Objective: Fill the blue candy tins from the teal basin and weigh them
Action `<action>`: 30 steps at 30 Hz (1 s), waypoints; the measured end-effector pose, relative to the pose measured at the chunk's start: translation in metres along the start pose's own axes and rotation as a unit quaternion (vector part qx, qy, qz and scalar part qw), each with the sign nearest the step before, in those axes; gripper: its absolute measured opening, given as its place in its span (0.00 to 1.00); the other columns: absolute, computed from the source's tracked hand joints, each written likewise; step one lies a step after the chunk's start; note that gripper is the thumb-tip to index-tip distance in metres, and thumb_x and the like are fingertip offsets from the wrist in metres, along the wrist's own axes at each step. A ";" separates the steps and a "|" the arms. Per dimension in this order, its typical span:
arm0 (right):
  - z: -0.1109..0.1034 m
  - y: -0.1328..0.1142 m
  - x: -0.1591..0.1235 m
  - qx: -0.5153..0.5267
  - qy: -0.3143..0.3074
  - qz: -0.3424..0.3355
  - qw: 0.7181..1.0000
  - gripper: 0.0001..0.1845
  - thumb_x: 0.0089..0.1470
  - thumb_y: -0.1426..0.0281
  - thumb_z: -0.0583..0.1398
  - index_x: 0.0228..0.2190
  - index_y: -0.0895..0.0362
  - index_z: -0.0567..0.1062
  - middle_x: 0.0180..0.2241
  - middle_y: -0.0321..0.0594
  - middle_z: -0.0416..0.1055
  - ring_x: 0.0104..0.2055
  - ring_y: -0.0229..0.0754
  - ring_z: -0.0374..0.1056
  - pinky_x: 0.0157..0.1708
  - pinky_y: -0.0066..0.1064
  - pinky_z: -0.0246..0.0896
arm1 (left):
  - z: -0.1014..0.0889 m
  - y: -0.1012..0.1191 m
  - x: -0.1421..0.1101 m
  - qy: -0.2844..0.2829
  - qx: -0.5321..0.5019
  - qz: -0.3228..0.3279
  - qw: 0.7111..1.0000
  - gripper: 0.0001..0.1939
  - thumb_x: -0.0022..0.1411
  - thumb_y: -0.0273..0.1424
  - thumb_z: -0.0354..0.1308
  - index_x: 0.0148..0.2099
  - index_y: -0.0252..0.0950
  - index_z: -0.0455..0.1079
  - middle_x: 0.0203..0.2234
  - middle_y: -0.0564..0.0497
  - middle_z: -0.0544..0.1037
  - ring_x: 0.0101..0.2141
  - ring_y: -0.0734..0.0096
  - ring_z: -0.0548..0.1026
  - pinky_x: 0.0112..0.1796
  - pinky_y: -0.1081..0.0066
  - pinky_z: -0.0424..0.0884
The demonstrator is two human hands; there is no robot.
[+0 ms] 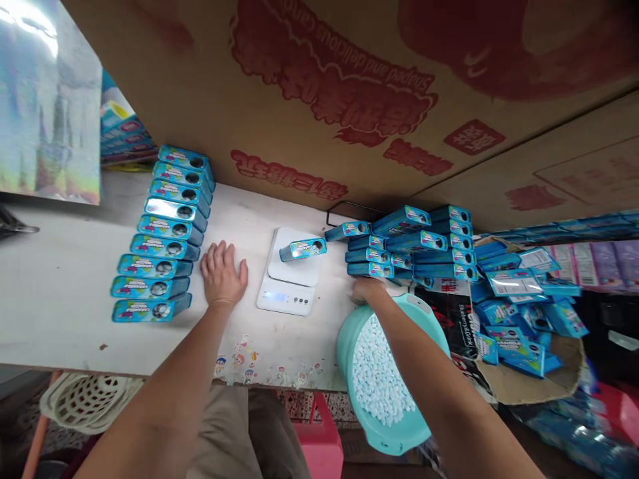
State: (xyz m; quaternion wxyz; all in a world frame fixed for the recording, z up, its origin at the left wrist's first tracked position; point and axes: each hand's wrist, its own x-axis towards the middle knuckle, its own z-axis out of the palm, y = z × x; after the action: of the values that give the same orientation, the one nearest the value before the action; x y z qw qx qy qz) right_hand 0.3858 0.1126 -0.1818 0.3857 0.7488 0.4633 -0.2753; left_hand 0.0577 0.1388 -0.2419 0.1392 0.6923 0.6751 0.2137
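Note:
My left hand point(223, 273) lies on the white table with its fingers spread, beside a row of blue candy tins point(158, 247). Nothing is in it. To its right stands a white digital scale point(285, 299) with a lit display, and one blue tin point(303, 249) lies on its plate. My right hand point(368, 291) is at the front of the stacked blue tins point(370, 270), just past the rim of a turquoise basin point(344, 339). Its fingers are mostly hidden, so I cannot see whether they grip anything. Small pale blue candies point(382, 379) fill the basin, partly behind my right forearm.
Large cardboard boxes point(319, 86) wall off the back of the table. At the right, an open carton point(529, 392) holds a jumble of blue tins. A white plastic basket point(84, 402) and a pink stool point(319, 442) are below the front edge.

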 end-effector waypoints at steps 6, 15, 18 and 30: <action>-0.010 0.018 -0.101 0.125 0.174 -0.182 0.960 0.13 0.53 0.65 0.54 0.34 0.55 0.76 0.42 0.44 0.73 0.45 0.45 0.68 0.42 0.31 0.60 | -0.017 0.005 -0.001 0.009 -0.077 0.032 0.996 0.33 0.58 0.44 0.52 0.60 0.30 0.54 0.57 0.35 0.62 0.60 0.51 0.54 0.59 0.53 0.47; 0.104 0.057 -0.193 0.446 0.302 -0.006 0.842 0.27 0.50 0.56 0.55 0.47 0.58 0.69 0.46 0.50 0.70 0.43 0.51 0.69 0.41 0.40 0.64 | -0.023 0.104 0.035 -0.053 -0.192 0.095 0.975 0.32 0.49 0.39 0.63 0.55 0.32 0.61 0.50 0.37 0.70 0.54 0.51 0.64 0.54 0.54 0.61; 0.130 0.041 -0.216 0.566 0.313 0.011 0.763 0.24 0.49 0.52 0.55 0.41 0.55 0.73 0.42 0.47 0.73 0.39 0.50 0.70 0.40 0.41 0.64 | -0.036 0.121 0.043 -0.135 -0.222 0.091 0.961 0.18 0.53 0.34 0.59 0.47 0.36 0.68 0.41 0.44 0.76 0.45 0.57 0.73 0.46 0.59 0.68; 0.131 0.028 -0.214 0.942 0.190 0.116 0.253 0.29 0.46 0.45 0.51 0.32 0.57 0.74 0.40 0.49 0.75 0.44 0.49 0.72 0.44 0.38 0.65 | -0.167 0.232 -0.045 -0.227 -0.220 0.438 0.842 0.22 0.53 0.24 0.56 0.50 0.45 0.68 0.40 0.47 0.74 0.43 0.57 0.71 0.43 0.58 0.69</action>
State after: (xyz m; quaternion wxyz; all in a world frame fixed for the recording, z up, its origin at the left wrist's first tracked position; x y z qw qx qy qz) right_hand 0.3145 -0.1070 -0.0801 -0.6635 0.6585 -0.1561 -0.3189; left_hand 0.1805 0.0661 0.0099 0.3291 0.8961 0.1868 0.2322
